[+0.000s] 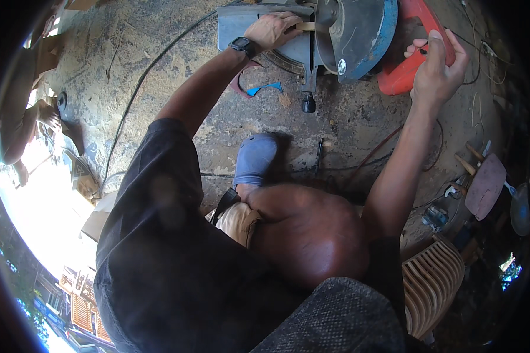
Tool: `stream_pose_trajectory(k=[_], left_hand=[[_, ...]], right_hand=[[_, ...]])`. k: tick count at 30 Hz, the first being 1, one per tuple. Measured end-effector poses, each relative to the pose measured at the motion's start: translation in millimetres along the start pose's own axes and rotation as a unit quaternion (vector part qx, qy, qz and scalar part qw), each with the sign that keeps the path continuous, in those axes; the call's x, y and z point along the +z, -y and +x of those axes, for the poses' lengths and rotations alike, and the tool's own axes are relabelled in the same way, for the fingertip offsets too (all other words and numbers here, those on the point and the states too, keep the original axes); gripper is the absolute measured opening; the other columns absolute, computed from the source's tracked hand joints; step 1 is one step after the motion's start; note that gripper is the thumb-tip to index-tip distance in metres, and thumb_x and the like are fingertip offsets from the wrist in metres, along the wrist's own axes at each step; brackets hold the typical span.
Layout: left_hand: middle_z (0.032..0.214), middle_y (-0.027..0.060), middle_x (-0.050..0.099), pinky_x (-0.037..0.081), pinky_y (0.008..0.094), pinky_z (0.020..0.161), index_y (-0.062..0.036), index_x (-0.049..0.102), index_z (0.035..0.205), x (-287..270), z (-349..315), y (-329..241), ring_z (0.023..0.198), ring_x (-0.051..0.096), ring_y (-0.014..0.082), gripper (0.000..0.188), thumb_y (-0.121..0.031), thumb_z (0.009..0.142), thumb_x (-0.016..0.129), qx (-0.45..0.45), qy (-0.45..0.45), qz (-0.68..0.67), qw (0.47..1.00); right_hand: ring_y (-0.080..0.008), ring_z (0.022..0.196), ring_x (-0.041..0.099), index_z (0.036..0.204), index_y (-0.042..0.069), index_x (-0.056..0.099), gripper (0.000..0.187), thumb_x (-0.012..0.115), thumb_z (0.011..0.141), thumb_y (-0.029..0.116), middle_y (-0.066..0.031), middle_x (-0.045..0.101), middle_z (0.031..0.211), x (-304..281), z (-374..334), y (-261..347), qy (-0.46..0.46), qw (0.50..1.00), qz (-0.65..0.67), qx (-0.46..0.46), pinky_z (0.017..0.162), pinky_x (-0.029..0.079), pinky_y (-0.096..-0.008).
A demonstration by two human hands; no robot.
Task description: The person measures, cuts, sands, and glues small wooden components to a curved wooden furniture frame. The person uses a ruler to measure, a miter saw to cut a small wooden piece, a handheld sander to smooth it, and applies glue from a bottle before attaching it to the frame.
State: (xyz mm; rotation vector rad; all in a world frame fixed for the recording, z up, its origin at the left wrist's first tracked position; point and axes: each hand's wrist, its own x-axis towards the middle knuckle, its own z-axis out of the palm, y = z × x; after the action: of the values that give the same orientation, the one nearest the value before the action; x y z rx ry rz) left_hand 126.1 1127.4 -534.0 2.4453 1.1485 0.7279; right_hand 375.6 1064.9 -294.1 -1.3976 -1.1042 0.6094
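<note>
A miter saw [368, 44] with a worn blue guard stands on the floor at the top of the head view. My left hand [271, 32], a dark watch on its wrist, lies over the saw's grey table [232, 28]. Its fingers hold a small wood piece [305, 26], whose free end reaches the round blade [324, 47]. Over on the right, my right hand [439, 67] is wrapped around the saw's red handle [397, 76], thumb on top. A black knob [308, 104] sticks out at the front of the saw base. Whether the blade spins, I cannot tell.
A black cable [136, 94] curves over the stained floor. Red and blue scraps [265, 89] lie below the saw. My foot wears a blue clog [256, 159]. Another person's hand [50, 115] shows at far left. A slatted wooden piece [433, 285] stands lower right, near a pinkish board [487, 187].
</note>
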Motion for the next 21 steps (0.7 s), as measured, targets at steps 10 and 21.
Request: stream_pose_trajectory(k=[10, 21], left_hand=[[0.122, 0.0102, 0.069, 0.056, 0.0445, 0.094, -0.0092, 0.065, 0.126, 2.6, -0.1, 2.9, 0.109, 0.067, 0.0332, 0.035, -0.034, 0.101, 0.061, 0.002, 0.005, -0.006, 1.000], [0.121, 0.0090, 0.070, 0.056, 0.0440, 0.094, -0.0108, 0.065, 0.127, 4.4, -1.0, 4.4, 0.109, 0.068, 0.0319, 0.035, -0.034, 0.101, 0.061, 0.006, -0.003, 0.002, 1.000]], right_hand=[[-0.0232, 0.060, 0.062, 0.126, -0.007, 0.048, 0.042, 0.070, 0.095, 0.011, -0.0182, 0.066, 0.080, 0.5, -1.0, -1.8, -0.004, 1.000, -0.005, -0.013, 0.056, 0.055, -0.0362], [-0.0234, 0.060, 0.063, 0.126, -0.008, 0.047, 0.043, 0.071, 0.095, 0.011, -0.0186, 0.066, 0.079, 0.5, 1.2, -2.5, -0.001, 1.000, -0.002, -0.016, 0.056, 0.055, -0.0355]])
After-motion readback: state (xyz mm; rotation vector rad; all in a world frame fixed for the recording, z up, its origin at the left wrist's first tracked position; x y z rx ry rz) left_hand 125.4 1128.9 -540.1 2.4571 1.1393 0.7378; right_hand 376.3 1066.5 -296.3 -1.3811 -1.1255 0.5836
